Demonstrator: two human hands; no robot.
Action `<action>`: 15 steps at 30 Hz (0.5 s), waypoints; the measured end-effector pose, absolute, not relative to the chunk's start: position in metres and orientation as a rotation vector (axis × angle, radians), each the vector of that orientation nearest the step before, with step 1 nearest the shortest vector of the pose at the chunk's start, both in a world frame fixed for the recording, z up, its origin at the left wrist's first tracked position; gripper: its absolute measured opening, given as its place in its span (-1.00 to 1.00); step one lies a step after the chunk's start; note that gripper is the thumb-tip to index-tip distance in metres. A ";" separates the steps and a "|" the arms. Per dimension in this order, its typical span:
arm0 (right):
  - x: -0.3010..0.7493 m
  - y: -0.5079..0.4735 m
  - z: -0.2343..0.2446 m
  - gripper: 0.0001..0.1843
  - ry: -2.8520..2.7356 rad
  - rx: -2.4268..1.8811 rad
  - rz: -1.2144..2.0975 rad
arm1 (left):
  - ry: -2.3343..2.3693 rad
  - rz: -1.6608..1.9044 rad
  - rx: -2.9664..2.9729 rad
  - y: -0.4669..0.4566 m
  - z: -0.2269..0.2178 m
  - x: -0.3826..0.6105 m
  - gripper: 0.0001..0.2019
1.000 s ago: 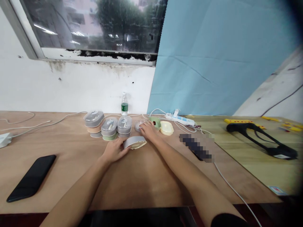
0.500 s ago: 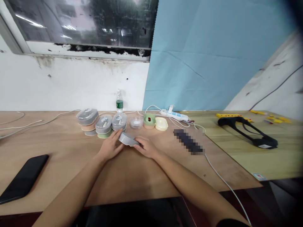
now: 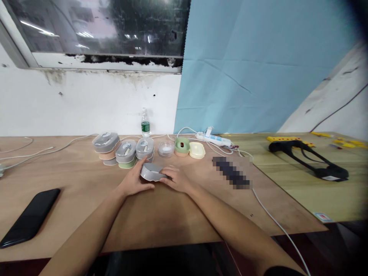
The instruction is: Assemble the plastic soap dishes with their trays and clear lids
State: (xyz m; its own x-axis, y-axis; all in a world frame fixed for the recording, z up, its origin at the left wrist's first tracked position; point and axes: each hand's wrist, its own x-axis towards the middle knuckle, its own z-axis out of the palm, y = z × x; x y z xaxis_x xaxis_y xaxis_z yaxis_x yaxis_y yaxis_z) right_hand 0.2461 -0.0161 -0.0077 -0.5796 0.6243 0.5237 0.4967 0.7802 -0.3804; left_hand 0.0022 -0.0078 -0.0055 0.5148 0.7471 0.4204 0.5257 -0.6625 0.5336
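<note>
A grey oval lunch box part sits between my hands, tilted, with its hollow side partly showing. My right hand grips its right end, fingers over the rim. At its left end is my left hand, fingers against the side and thumb stretched out apart from it. Behind stand closed lunch boxes with grey lids: a stacked one at the left, a green-based one and another. To their right are a clear round bowl, a green tub with a small dark red item inside, and a pale yellow tub.
A water bottle stands by the wall. A white power strip with cables lies at the back. A black phone is at the left, a blurred-out dark object at the right. Beyond is a black strap frame.
The grey part has turned and come slightly left and lower, showing more of its hollow. My left thumb has moved away from it. My right hand has shifted slightly left.
</note>
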 end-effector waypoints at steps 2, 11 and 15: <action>0.246 -0.015 -0.008 -0.66 -2.316 -0.828 0.243 | 1.076 0.931 2.401 -0.008 -0.006 0.003 0.00; 0.245 -0.011 -0.016 -0.69 -2.310 -0.769 0.223 | 1.047 1.024 2.379 -0.007 -0.009 0.005 -0.07; 0.245 -0.012 -0.016 -0.67 -2.273 -0.787 0.249 | 1.038 1.051 2.392 -0.008 -0.007 0.007 -0.12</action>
